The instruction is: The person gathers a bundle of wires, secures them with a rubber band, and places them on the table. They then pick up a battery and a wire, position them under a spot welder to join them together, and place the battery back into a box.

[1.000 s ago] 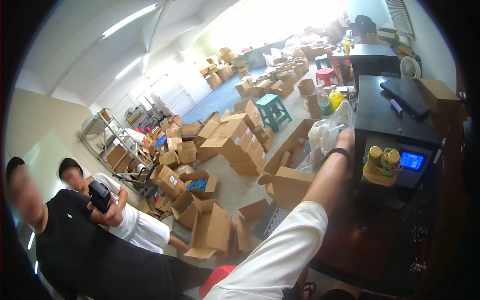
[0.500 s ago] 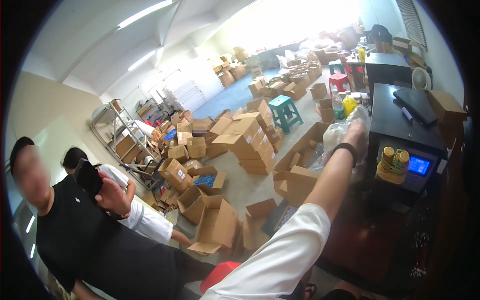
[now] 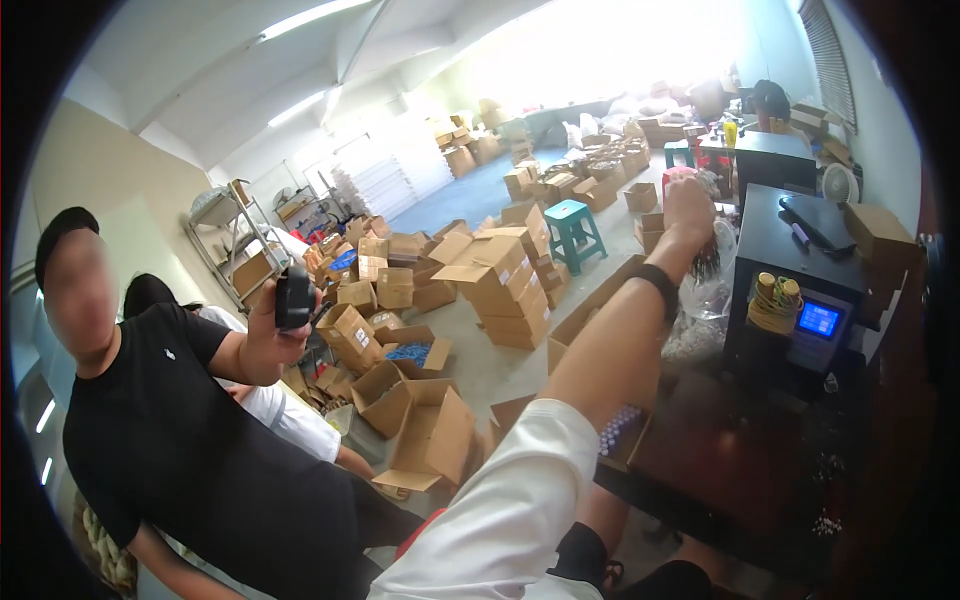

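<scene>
My left hand (image 3: pixel 688 212), with a dark band at the wrist, is raised above the near end of the dark work table (image 3: pixel 710 440). Its fingers are closed on a bunch of dark thin pieces (image 3: pixel 708 258) that hangs below the hand; their exact kind is too blurred to tell. Just under it lies a clear plastic bag (image 3: pixel 697 330) with pale contents, beside a black machine (image 3: pixel 790 245) with a lit blue screen (image 3: pixel 819 319). My right hand is not in view.
A tray of small purple-topped pieces (image 3: pixel 620 432) sits beside my forearm. Yellow-green tape rolls (image 3: pixel 776 300) rest on the machine. At left, a person in black (image 3: pixel 190 440) holds up a dark device (image 3: pixel 293 298). Open cartons (image 3: pixel 430 435) and a teal stool (image 3: pixel 573 232) stand on the floor.
My left hand has come up out of the plastic bag, and the dark bunch now shows below it. The person in black has moved the device to the right and lower.
</scene>
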{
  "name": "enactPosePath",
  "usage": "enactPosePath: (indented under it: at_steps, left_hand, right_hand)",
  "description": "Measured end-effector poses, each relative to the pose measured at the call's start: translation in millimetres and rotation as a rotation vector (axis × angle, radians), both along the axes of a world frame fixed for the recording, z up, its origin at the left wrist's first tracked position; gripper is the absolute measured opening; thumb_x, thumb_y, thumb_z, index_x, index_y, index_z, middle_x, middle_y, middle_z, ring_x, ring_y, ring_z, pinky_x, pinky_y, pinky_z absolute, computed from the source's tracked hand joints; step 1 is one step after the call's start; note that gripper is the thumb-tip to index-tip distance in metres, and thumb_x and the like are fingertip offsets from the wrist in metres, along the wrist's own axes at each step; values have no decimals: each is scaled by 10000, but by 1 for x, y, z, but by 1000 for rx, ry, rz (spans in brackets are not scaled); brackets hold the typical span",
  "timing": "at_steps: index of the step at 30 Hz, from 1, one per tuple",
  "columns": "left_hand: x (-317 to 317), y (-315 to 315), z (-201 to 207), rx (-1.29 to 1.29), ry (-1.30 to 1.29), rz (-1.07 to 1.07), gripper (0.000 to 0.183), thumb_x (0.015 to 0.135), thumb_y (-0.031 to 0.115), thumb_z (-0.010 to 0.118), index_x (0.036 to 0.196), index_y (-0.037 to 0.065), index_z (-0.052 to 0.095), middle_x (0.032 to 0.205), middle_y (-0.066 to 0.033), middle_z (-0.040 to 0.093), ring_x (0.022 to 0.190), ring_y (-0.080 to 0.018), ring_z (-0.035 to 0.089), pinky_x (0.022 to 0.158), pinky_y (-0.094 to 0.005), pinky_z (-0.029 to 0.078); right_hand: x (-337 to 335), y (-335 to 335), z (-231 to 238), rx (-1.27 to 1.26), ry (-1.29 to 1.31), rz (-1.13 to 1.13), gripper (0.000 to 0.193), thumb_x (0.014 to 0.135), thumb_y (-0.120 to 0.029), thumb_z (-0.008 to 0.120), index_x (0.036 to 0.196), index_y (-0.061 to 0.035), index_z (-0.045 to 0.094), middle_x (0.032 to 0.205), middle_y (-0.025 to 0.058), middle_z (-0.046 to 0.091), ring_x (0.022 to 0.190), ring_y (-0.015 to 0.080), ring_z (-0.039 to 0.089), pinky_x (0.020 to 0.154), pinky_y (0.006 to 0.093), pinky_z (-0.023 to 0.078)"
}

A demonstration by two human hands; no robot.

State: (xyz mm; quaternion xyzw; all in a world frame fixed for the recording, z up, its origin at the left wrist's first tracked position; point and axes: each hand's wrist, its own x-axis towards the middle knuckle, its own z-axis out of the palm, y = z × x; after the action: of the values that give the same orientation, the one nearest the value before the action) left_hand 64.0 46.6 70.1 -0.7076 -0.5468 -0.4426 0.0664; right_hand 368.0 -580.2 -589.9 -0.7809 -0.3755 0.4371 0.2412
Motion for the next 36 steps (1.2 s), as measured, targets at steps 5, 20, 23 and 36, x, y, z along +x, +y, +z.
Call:
enactPosePath:
  at_steps: [5,20,23,36]
  left_hand:
    - [-15,-60,44,229,-108,-118,449,764,161,787,1110,-77,630,1117,-257,628,1045,-409,617,942,-456,497]
    - [6,-234,34,359,-289,-317,500,816,268,797,1193,-11,626,1134,-209,645,1071,-375,616,923,-440,481]
    - [-31,-231,54,443,-130,-71,608,846,409,785,1159,-82,610,1051,-233,667,920,-381,637,904,-431,487]
    - [-4,-380,-9,120,-905,-478,375,915,163,740,1244,15,639,1117,-88,701,981,-166,661,840,-292,538]
  right_hand:
    - [-4,15,3,85,7,-24,379,966,-223,619,1251,27,624,1257,225,656,1160,366,616,1003,420,469]
    - [-17,30,141,534,240,-276,258,956,-163,652,1159,-4,650,1093,109,691,1000,218,641,919,348,496]
    - [-45,55,211,497,266,-294,203,976,-121,634,1146,-12,642,1054,68,675,1010,158,618,920,305,490]
    - [-58,30,229,609,501,-435,160,973,-91,634,1103,1,639,981,29,649,910,100,586,823,252,472]
